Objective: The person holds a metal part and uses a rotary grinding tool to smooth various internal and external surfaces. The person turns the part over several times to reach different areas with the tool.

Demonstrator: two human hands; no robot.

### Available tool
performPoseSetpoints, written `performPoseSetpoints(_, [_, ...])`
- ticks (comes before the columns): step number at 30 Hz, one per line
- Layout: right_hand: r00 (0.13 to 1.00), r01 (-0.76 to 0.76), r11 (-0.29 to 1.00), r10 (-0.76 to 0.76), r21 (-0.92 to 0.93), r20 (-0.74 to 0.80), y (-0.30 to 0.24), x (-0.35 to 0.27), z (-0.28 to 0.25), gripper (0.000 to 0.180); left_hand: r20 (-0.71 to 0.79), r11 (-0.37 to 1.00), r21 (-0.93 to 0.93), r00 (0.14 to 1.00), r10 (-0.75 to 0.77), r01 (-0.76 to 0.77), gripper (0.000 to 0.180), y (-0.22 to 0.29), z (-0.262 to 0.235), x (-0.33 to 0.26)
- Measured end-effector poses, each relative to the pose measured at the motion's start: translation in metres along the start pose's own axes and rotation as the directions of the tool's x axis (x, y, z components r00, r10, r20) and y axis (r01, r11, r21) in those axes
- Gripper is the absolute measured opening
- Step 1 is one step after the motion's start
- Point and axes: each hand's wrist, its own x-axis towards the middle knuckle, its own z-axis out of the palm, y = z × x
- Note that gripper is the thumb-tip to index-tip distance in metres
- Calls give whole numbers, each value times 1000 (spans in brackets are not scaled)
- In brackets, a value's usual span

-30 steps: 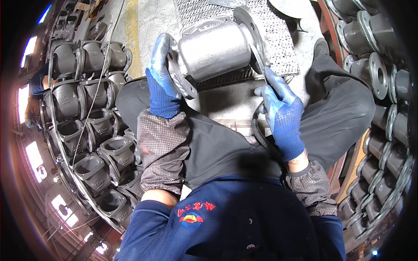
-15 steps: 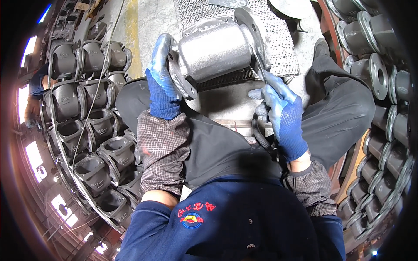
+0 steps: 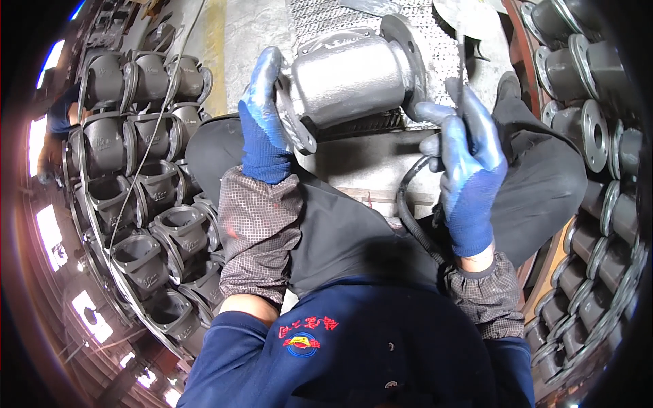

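A grey cast-metal valve body with a round flange at each end lies on its side in front of me, between my knees. My left hand, in a blue coated glove, grips its left flange, the fingertips partly hidden behind the rim. To the right of the casting, my gloved right hand is closed around a thin dark rod-like tool. The rod points away from me, apart from the right flange. A black hose curves below the right hand; its joint with the tool is hidden by the fingers.
Similar castings stand stacked at my left, and more fill the right side. A patterned metal plate lies beneath the casting's far side. A thin cable hangs across the left stack. Another person's arm shows at far left.
My right hand has moved right, drawing the rod away from the casting's right flange and swinging it to point straight ahead. The left hand keeps its grip on the left flange.
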Motion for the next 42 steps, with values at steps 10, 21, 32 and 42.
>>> performPoseSetpoints(10, [996, -90, 983, 88, -158, -20, 17, 82, -17, 34, 201, 293, -823, 732, -651, 486, 40, 43, 7, 18])
performPoseSetpoints(21, [999, 32, 982, -28, -188, 27, 77, 99, -11, 33, 84, 872, -394, 956, -281, 290, 35, 14, 9, 21])
performPoseSetpoints(32, [965, 261, 935, -260, -242, 37, 75, 84, 16, 31, 218, 334, -749, 689, -691, 572, 47, 0, -1, 4])
performPoseSetpoints(42, [967, 241, 933, -254, -266, -14, 73, 96, 29, 30, 296, 131, -847, 660, -690, 516, 32, 1, -2, 17])
